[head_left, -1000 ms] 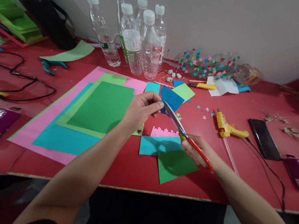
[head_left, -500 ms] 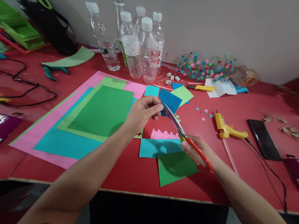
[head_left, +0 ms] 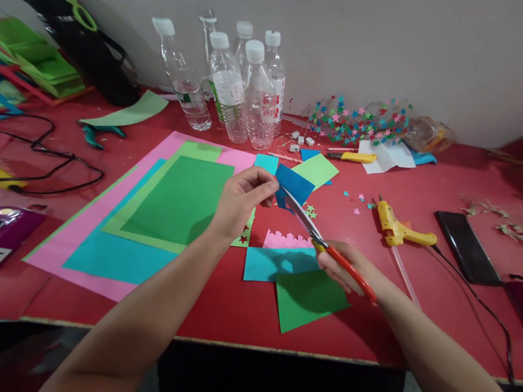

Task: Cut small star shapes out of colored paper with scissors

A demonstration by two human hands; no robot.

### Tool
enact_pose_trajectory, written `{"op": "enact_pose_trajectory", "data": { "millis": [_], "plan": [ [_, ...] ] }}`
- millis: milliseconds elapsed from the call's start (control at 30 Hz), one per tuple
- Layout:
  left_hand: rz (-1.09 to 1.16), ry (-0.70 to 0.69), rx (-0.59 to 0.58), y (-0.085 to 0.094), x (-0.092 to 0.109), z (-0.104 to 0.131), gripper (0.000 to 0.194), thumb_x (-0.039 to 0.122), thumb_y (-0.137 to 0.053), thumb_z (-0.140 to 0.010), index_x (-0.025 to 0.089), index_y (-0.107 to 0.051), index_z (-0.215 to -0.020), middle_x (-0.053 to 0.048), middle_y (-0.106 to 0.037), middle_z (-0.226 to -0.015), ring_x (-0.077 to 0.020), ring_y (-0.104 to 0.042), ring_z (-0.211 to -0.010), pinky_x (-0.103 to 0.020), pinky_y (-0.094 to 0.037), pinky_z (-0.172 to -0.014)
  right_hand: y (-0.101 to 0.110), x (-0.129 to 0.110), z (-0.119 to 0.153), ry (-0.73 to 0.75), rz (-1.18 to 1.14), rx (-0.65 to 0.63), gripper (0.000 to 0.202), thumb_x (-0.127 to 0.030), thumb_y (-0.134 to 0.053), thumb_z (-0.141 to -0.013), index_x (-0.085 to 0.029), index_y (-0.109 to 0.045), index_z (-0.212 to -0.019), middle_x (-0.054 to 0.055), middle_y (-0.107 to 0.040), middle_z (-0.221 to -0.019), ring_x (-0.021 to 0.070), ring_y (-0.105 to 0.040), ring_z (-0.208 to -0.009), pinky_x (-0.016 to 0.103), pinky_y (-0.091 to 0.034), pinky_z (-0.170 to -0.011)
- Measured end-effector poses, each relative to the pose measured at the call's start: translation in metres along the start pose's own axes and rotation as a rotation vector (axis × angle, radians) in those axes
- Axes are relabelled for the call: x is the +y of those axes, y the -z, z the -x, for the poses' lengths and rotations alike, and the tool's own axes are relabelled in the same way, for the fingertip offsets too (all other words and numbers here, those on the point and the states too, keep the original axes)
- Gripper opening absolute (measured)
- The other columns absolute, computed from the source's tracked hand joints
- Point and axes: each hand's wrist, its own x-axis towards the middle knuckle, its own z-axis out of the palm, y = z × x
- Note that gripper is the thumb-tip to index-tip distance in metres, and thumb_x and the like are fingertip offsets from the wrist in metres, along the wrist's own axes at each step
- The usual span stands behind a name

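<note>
- Above the worktop's (head_left: 214,320) middle, the left hand (head_left: 245,201) pinches blue paper (head_left: 298,184), nearly closed; the right hand (head_left: 354,259) is curled round the scissors (head_left: 315,234).
- Blades near the pinching fingertips could nick them if they slip.
- A loose pinch might let the paper twist, spoiling the cut.
- Green stars (head_left: 310,211) beneath could scatter if brushed.
- Glue gun (head_left: 394,224) towards the right edge, bottles (head_left: 231,93) along the back edge limit reach.

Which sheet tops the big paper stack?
The dark green sheet, left of the left hand: it overlaps the light green sheet, which lies over turquoise and pink.
</note>
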Motion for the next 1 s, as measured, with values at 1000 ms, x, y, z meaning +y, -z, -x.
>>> {"op": "enact_pose_trajectory", "data": {
  "millis": [1000],
  "plan": [
    [0.193, -0.001, 0.022, -0.006, -0.006, 0.004, 0.017, 0.020, -0.065, -0.073, 0.018, -0.053, -0.062, 0.005, -0.057, -0.055, -0.0065, -0.053, -0.052, -0.021, -0.044, -0.055, 0.000, 0.009, 0.002, -0.020, -0.067, -0.042, 0.053, -0.070, -0.044, -0.085, -0.019, -0.047, -0.073, -0.008, -0.038, -0.043, 0.0057, -0.037, -0.033, 0.017, -0.030, -0.032]
  ]
}}
